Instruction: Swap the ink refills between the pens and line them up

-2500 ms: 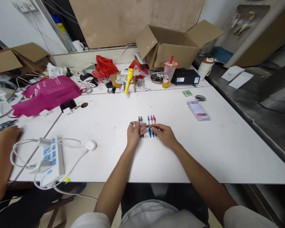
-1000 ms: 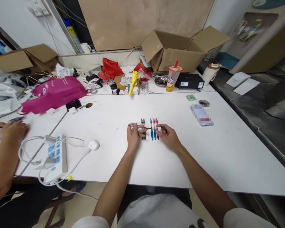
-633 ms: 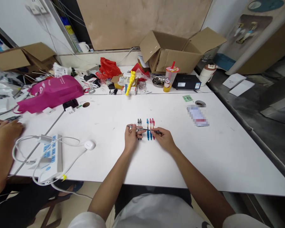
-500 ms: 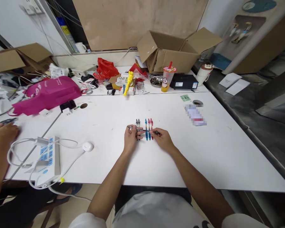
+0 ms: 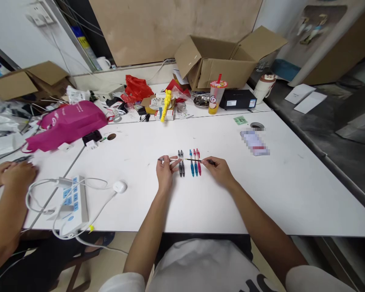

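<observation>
My left hand (image 5: 164, 172) is closed on the slim, clear-and-grey upper part of a pen (image 5: 160, 159), with some fingers stretched out. My right hand (image 5: 219, 168) pinches the pen's dark lower part (image 5: 211, 162). Between the hands runs a thin refill (image 5: 193, 160), dark toward the right; how far it sits inside either part is hidden. Beneath it on the table lie two grey-black pens (image 5: 181, 168), partly covered by my left fingers. To their right are a blue pen (image 5: 192, 169), a pen with pink top and blue lower half (image 5: 196, 168), and a pink pen (image 5: 199, 168).
A power strip (image 5: 79, 211) with looping white cables lies to the left, near another person's hands (image 5: 16, 174). Along the back stand a magenta bag (image 5: 69, 123), a drink cup (image 5: 215, 97), a black box (image 5: 237, 100) and an open carton (image 5: 225, 73). Tape (image 5: 257, 126) lies right.
My hands have moved apart, and more of the thin refill shows between the two pen parts. The whole view has shifted slightly, with the table's items appearing farther right.
</observation>
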The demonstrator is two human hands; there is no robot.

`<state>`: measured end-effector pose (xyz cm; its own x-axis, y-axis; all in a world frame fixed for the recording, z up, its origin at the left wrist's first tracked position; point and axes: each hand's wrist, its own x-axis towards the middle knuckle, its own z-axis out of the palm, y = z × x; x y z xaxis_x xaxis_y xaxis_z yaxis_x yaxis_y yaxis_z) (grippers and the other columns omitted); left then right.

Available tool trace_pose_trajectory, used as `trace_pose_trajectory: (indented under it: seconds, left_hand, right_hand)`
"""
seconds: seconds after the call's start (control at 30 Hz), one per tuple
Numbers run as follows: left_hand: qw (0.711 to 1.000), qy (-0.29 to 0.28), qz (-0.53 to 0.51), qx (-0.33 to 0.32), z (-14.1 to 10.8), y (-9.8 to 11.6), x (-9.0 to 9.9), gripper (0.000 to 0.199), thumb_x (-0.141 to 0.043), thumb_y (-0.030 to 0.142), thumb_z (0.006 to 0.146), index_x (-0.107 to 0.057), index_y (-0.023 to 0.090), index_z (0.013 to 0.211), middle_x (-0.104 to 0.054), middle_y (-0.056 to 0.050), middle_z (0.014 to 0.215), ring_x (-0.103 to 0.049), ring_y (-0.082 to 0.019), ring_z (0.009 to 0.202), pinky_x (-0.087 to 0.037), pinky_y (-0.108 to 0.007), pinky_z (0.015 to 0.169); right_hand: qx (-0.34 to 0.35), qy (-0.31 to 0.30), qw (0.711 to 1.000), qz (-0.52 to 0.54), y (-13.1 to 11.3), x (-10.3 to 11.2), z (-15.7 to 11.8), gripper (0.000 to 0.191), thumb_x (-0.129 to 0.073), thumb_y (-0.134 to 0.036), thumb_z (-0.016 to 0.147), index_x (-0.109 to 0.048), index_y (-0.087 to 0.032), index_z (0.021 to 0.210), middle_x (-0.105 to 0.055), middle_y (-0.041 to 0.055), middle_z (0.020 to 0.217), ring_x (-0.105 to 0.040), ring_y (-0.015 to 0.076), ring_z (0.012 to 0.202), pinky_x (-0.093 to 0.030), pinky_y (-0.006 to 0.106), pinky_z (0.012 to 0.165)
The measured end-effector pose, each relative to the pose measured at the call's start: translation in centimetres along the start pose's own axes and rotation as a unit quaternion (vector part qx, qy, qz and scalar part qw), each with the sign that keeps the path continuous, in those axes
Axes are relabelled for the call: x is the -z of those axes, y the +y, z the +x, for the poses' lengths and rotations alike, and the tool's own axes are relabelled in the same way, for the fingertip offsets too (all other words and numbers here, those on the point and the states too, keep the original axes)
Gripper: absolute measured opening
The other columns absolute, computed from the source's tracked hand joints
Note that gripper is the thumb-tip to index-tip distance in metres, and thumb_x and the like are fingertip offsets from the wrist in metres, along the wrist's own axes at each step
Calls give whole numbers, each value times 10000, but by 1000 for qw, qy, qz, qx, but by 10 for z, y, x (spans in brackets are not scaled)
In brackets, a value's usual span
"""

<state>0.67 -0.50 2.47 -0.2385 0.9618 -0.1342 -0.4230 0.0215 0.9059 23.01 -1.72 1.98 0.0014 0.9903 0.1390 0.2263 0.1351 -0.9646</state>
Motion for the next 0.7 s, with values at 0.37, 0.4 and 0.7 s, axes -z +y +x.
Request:
trace_pose_trajectory:
  seconds: [0.37,0.4,0.7]
  left_hand:
    - [1000,-21,-17,5,-1,-2,-4,502,-755,609,869,-487,215,1026,-770,-136,1140,-806,-242,949,-569,-194,558]
    - [1000,-21,-17,5,-1,-2,-4,502,-752,610,871,-489,213,1028,-769,-139,1138,-805,-243,954,-572,-198,563]
    - [993,-110,8,51,-9,-18,-10,581,-804,649,796,-481,222,1022,-791,-104,1037,-799,-206,793,-570,-223,554]
  right_hand:
    - [-9,-38,999,-9,-6,0,-2,461,-700,-620,848,-774,-166,877,-551,0,659,-408,133,607,-336,294,566]
    - [-7,-40,999,-10,-6,0,-2,465,-699,-623,849,-776,-166,877,-555,0,656,-409,132,603,-339,294,565]
    - [-22,-81,996,-3,4,-14,-4,451,-705,-617,860,-803,-191,971,-694,35,742,-565,176,652,-452,319,603]
